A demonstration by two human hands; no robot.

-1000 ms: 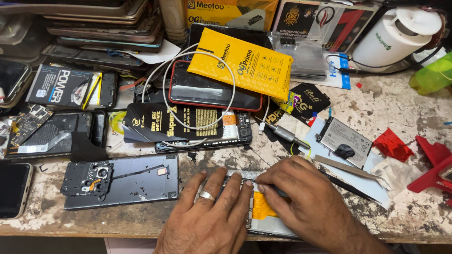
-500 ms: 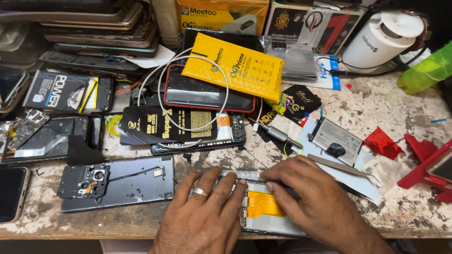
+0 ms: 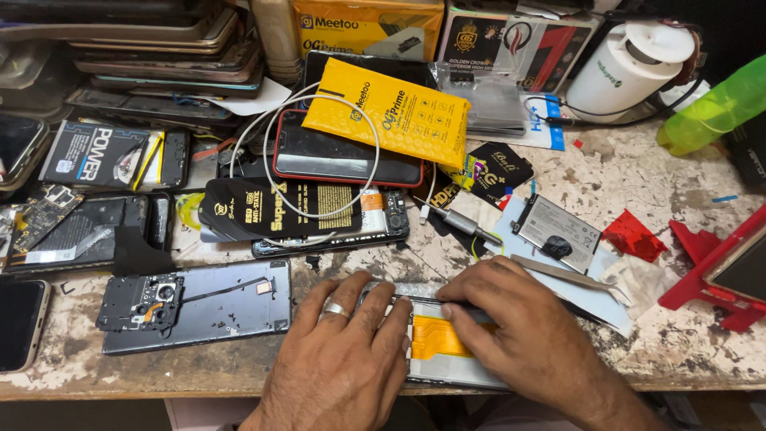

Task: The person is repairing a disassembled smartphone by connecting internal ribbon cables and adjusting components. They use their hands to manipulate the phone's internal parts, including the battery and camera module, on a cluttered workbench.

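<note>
Worn, paint-chipped workbench [image 3: 638, 172] cluttered with phone parts [image 3: 195, 307] and packaging [image 3: 387, 112].

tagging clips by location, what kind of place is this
Most likely a phone repair bench. Both hands, left hand and right hand, press on an opened phone with an orange flex ribbon; a grey phone back cover with exposed camera module and metal tweezers lie nearby.

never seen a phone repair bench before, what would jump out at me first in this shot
Two bare hands at the near edge: the left hand, ring on one finger, and the right hand press on an opened phone with an orange flex cable. Behind them a bright yellow padded pouch lies on a dark phone looped by a white cable. At the left lies a grey phone back cover.
</note>
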